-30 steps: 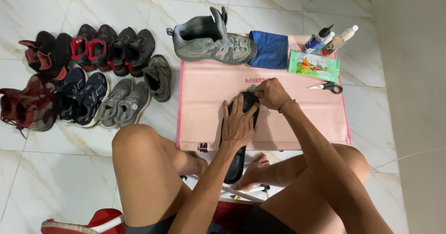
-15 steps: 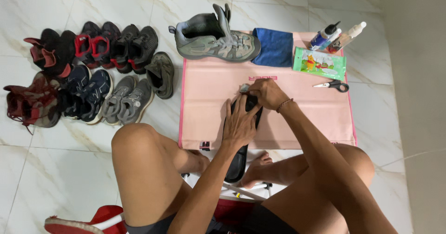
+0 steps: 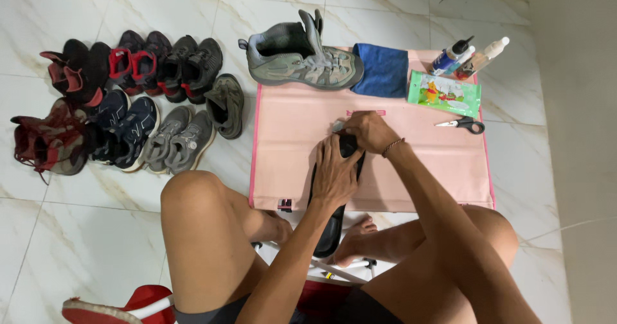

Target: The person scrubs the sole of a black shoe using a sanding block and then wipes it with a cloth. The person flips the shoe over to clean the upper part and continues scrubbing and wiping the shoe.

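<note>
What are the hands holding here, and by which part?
Both the left hand and right hand grip a black insole, at its far end; the near end hangs free toward the person.

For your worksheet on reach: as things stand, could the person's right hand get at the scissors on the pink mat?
Probably yes. The scissors lie in the open on the pink mat, off to the right hand's side with bare mat between. But that hand, with the left hand, now grips the black insole.

Gripping a black insole (image 3: 334, 198) with both hands (left hand (image 3: 335, 177), right hand (image 3: 367, 131)) over a pink mat (image 3: 424, 163), grey boot (image 3: 299, 59) lying beyond.
</note>
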